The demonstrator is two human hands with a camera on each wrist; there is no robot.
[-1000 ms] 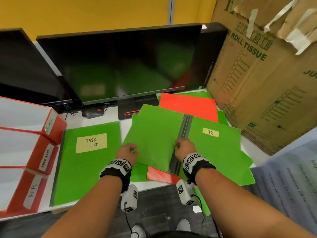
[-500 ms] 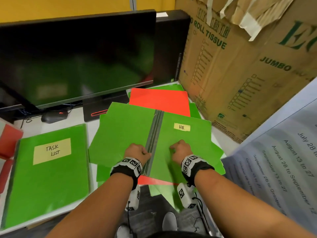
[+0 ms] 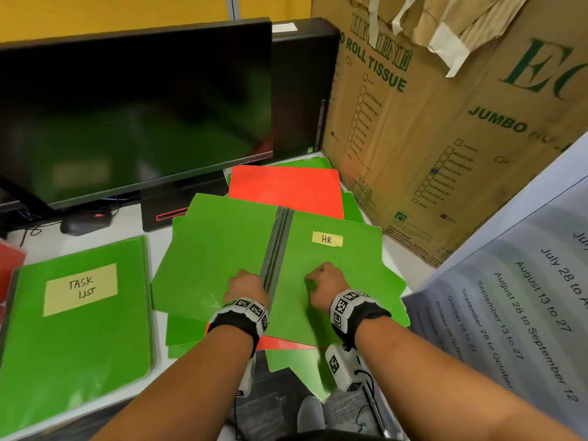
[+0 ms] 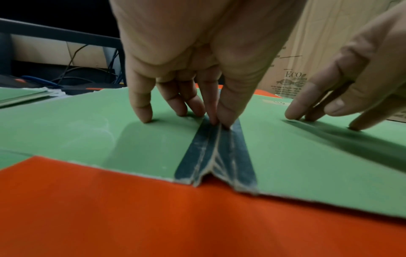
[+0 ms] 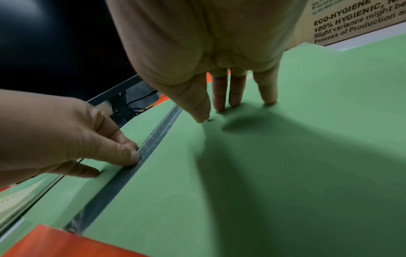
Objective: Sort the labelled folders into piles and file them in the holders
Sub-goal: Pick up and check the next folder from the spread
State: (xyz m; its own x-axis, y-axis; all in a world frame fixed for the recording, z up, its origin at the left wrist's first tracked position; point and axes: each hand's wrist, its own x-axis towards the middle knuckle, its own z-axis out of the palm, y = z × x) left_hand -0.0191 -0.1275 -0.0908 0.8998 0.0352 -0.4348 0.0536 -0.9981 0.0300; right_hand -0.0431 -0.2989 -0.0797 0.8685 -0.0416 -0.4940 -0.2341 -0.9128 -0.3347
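A green folder labelled HR (image 3: 350, 265) lies spread open, outside up, on a heap of green and red folders. Its dark spine (image 3: 276, 246) stands up in a low ridge (image 4: 214, 156). My left hand (image 3: 246, 286) pinches that ridge between thumb and forefinger (image 4: 219, 121), its other fingertips resting on the left cover. My right hand (image 3: 326, 283) presses straight fingertips (image 5: 222, 107) on the right cover below the label. A red folder (image 4: 153, 217) lies underneath. A closed green folder labelled TASK LIST (image 3: 79, 329) lies to the left.
A dark monitor (image 3: 133, 106) stands behind the folders, with a mouse (image 3: 82, 222) under it. A large cardboard box (image 3: 445, 138) walls the right side. A printed sheet with dates (image 3: 525, 297) hangs at the right. A red holder's corner (image 3: 9, 262) shows at far left.
My left hand moved right from the left cover's edge onto the spine. My right hand moved off the spine onto the right cover. The view swung right, and the labelled holders left the frame.
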